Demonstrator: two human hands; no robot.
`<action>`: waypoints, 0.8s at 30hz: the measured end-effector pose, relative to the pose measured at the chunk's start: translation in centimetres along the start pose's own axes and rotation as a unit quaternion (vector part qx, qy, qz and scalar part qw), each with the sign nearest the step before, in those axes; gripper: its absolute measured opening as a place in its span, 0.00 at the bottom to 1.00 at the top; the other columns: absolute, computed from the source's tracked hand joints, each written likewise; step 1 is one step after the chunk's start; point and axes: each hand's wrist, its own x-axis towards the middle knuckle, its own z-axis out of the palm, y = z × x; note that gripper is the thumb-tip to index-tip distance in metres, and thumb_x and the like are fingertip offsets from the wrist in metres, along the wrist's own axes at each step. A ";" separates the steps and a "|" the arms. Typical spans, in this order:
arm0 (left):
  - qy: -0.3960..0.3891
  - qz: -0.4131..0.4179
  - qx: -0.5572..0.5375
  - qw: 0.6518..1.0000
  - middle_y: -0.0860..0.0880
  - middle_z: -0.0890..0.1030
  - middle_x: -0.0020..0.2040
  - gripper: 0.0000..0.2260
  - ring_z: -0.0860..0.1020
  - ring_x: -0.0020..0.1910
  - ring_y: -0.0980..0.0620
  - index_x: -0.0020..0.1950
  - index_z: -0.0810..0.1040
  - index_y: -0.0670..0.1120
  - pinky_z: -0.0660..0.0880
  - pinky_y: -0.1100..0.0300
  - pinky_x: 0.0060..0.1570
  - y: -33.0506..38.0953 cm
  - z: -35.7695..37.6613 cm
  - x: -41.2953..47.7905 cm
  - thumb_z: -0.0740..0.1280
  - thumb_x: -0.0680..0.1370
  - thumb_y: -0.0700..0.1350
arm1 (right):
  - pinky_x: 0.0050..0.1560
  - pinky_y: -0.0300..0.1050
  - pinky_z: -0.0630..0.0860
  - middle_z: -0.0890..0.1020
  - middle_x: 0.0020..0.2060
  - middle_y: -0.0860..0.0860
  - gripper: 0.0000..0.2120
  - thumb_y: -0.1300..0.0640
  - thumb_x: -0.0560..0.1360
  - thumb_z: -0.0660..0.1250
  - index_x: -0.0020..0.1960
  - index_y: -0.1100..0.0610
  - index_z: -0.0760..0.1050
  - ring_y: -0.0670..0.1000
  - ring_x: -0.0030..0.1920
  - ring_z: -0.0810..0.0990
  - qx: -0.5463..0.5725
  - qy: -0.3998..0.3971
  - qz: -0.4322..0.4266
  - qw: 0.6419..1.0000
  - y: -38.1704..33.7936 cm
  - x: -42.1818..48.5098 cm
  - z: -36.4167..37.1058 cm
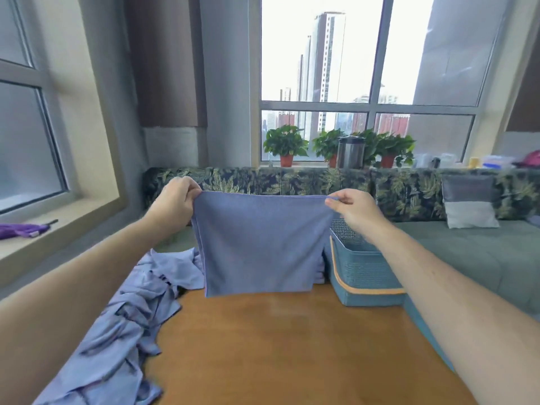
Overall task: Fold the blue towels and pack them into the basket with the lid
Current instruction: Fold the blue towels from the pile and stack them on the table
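Note:
A blue towel [258, 244] hangs stretched in the air above the wooden table [292, 346], doubled over, its lower edge just over the table's far part. My left hand [175, 203] pinches its top left corner and my right hand [355, 207] pinches its top right corner. A heap of crumpled blue towels [125, 325] lies along the table's left side. The teal plastic basket [365, 276] with an orange band stands at the table's far right, open on top, partly behind my right forearm. A stack of folded towels [319, 273] peeks out between the held towel and the basket.
A green sofa [467, 252] with a leaf-print back and a grey cushion [469, 201] runs behind the table. Potted plants [286, 147] and a metal canister [350, 152] line the window sill. A purple object [20, 229] lies on the left ledge.

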 end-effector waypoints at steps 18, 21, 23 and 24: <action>-0.045 -0.100 -0.121 0.987 0.44 0.83 0.30 0.05 0.83 0.30 0.49 0.48 0.77 0.42 0.77 0.64 0.33 4.3 -4.0 -3.1 0.63 0.83 0.40 | 0.24 0.37 0.73 0.84 0.39 0.59 0.01 0.62 0.80 0.68 0.51 0.61 0.77 0.47 0.30 0.84 0.002 -0.042 -0.003 0.999 -5.6 -3.3 -5.0; -0.055 -0.139 -0.153 0.977 0.46 0.84 0.33 0.05 0.85 0.35 0.47 0.50 0.77 0.41 0.82 0.57 0.46 3.1 -1.4 -3.1 0.64 0.83 0.41 | 0.29 0.40 0.79 0.83 0.45 0.62 0.03 0.63 0.82 0.65 0.53 0.63 0.74 0.51 0.38 0.87 0.004 -0.057 0.026 0.998 -3.2 -3.3 -3.1; -0.062 -0.160 -0.182 0.968 0.45 0.85 0.35 0.04 0.85 0.41 0.44 0.50 0.78 0.41 0.82 0.49 0.53 2.5 0.0 -3.2 0.66 0.82 0.41 | 0.30 0.39 0.79 0.83 0.46 0.62 0.04 0.63 0.82 0.64 0.54 0.64 0.74 0.50 0.38 0.86 0.003 -0.050 0.038 0.998 -2.0 -3.3 -1.7; -0.065 -0.168 -0.201 0.963 0.44 0.85 0.38 0.04 0.85 0.43 0.44 0.50 0.79 0.40 0.81 0.48 0.54 2.2 0.4 -3.3 0.68 0.81 0.40 | 0.31 0.39 0.80 0.82 0.47 0.62 0.03 0.63 0.82 0.63 0.54 0.63 0.73 0.50 0.39 0.86 0.008 -0.042 0.040 0.998 -1.6 -3.3 -1.0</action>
